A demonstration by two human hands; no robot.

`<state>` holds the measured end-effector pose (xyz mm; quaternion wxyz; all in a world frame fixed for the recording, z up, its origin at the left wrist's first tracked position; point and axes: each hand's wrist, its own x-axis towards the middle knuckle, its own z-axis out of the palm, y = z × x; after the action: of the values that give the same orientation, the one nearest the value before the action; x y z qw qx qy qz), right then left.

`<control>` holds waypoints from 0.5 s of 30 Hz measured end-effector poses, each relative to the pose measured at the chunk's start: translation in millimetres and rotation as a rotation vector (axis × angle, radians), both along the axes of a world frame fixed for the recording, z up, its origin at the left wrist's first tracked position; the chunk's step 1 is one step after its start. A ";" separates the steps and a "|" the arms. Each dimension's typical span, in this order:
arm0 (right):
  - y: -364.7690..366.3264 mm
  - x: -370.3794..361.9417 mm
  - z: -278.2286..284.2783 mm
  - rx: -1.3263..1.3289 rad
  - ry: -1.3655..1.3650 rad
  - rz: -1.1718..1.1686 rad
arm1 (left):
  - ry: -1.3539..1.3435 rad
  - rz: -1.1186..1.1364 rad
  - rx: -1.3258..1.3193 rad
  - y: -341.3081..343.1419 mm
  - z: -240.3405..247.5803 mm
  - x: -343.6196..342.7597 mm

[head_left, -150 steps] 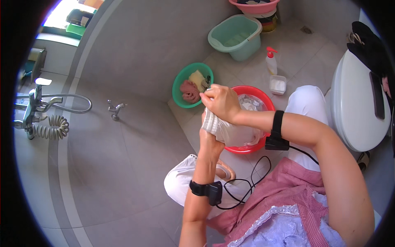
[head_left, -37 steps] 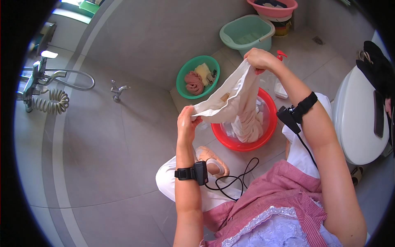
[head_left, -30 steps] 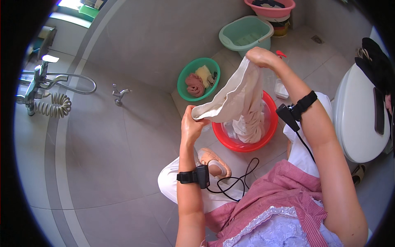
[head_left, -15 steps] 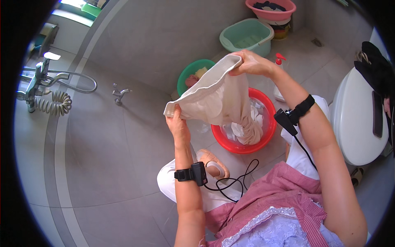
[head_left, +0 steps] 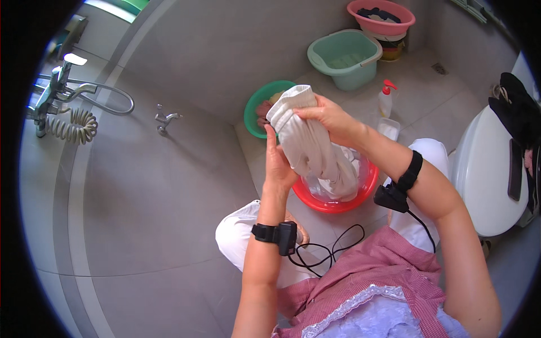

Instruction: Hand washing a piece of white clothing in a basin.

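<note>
Off-white trousers point(head_left: 307, 132), bunched lengthwise, hang from my hands with their lower part in the red basin point(head_left: 332, 206). My right hand point(head_left: 332, 119) pinches them just below the waistband, thumb on top. Against their left side rests my left hand point(head_left: 280, 164); its thumb points up along the cloth and its fingers are partly hidden behind the fabric. Inside the basin, wet white cloth point(head_left: 356, 163) shows around the trousers. A black strapped device sits on each of my forearms.
Behind the trousers is a green basin point(head_left: 253, 115) with pink and yellow cloth. A mint tub point(head_left: 346, 76), a pink basin point(head_left: 403, 25) and a red-topped pump bottle point(head_left: 385, 101) stand farther back. The toilet point(head_left: 484, 174) is at right, wall taps point(head_left: 163, 119) at left.
The waistband, stretched wide between my hands before, is now gathered together. My left hand has moved up and right, and my right hand has come down toward it.
</note>
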<state>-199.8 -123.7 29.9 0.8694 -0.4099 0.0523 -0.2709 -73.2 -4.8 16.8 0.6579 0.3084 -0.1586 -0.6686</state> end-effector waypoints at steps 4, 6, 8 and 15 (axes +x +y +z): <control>-0.9 2.4 -3.2 -0.090 0.041 -0.091 | -0.403 0.170 -0.083 -0.9 -9.7 9.1; -7.1 5.9 -10.3 -0.152 0.064 -0.148 | -0.406 0.212 -0.091 -3.3 -3.9 11.3; -20.0 9.0 -19.5 -0.440 0.475 -0.576 | -0.375 0.316 -0.103 -6.5 -4.2 11.1; 19.3 13.2 -17.6 -1.012 0.448 -0.605 | -0.209 0.405 0.027 -7.2 -9.3 8.8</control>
<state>-186.6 -104.4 12.3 0.4205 -0.7845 0.2122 -0.4034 -64.4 -12.0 7.5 0.7543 0.4104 -0.1518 -0.4895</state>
